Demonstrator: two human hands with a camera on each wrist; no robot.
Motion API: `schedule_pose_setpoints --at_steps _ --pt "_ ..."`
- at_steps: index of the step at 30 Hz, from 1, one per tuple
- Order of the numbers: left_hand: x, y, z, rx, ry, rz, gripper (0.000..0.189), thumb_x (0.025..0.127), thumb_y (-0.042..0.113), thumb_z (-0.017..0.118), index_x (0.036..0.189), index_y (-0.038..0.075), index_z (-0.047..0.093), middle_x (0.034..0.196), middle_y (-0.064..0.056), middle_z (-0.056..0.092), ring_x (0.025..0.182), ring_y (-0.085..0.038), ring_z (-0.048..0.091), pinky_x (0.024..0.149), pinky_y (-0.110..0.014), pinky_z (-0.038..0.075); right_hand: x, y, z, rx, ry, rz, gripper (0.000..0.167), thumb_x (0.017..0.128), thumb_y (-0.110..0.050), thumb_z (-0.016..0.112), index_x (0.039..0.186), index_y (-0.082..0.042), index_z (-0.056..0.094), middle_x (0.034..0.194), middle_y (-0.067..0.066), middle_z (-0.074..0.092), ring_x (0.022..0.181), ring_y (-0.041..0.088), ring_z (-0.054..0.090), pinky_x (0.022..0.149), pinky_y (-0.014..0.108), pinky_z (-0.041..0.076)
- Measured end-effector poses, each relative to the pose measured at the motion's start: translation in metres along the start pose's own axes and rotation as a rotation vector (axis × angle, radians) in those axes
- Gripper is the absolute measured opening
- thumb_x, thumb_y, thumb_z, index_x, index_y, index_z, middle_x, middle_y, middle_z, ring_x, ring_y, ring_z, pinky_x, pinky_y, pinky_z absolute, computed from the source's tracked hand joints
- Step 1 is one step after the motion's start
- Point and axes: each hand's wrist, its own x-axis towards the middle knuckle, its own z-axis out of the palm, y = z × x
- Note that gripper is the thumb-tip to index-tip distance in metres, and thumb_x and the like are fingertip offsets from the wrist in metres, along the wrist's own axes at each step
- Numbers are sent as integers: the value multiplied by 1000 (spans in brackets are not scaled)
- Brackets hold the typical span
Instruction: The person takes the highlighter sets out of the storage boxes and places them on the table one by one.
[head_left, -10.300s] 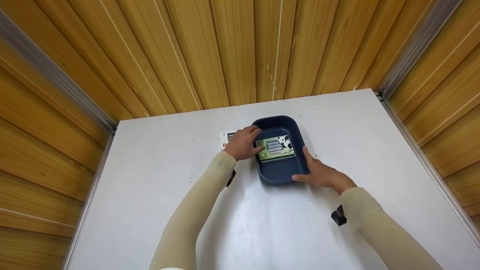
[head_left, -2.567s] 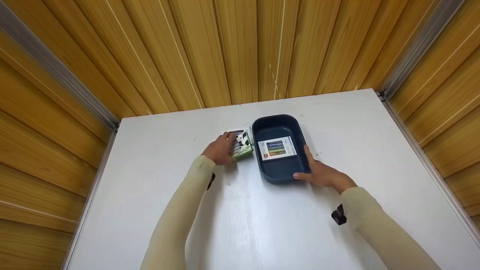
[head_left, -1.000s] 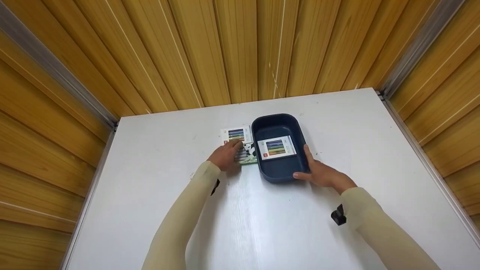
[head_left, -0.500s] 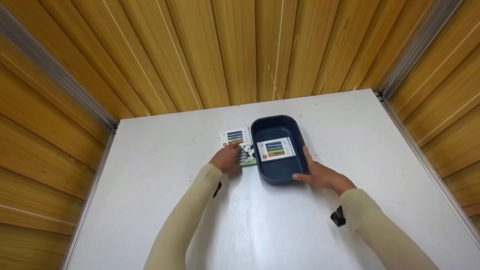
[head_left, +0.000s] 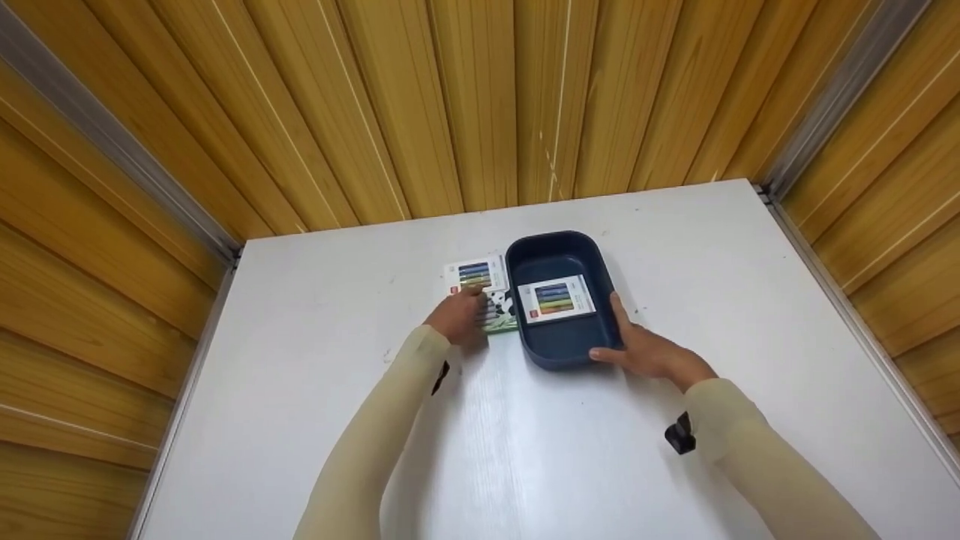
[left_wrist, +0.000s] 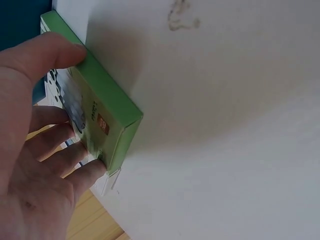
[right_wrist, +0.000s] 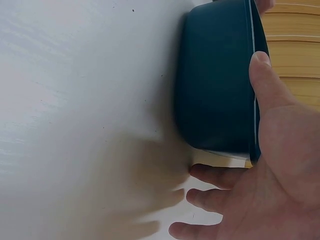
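My left hand (head_left: 456, 315) grips a green panda-print box (head_left: 497, 311), apparently crayons. In the left wrist view its thumb lies on the box's green side (left_wrist: 107, 85), with the other fingers bent over the printed face. Just behind that box lies a white box (head_left: 480, 273) with coloured sticks pictured on it. A similar white box (head_left: 557, 298) sits inside the dark blue bin (head_left: 568, 347). My right hand (head_left: 651, 350) steadies the bin at its front right corner; the right wrist view shows the thumb along the rim and straight, spread fingers (right_wrist: 215, 175) at the outside.
The bin and boxes are on a white table (head_left: 315, 360) towards its back edge. A wood-patterned wall (head_left: 435, 112) rises behind, and similar walls stand at the left and right. A black wrist camera (head_left: 680, 433) is under the right sleeve.
About ten seconds ago the panda box was in the bin. Later a white box is there; my left hand has shifted the panda box forward, beside the bin. My right hand keeps its place.
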Motion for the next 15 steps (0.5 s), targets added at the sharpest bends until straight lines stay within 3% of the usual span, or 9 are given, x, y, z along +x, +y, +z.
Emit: schedule_pose_setpoints --at_steps 8,15 --pt "-1 0 0 -7 27 33 37 81 3 70 117 1 62 131 -13 57 103 -32 65 92 -44 53 -2 -1 0 -7 4 -17 114 89 -58 57 148 -15 -31 159 29 0 147 47 7 117 61 13" --pt "1 0 -3 -15 -27 -7 50 80 4 71 128 1 57 146 -12 46 119 -32 58 102 -41 48 -2 0 0 3 -1 0 115 89 -58 57 147 -17 -33 160 26 -5 147 46 5 117 61 12"
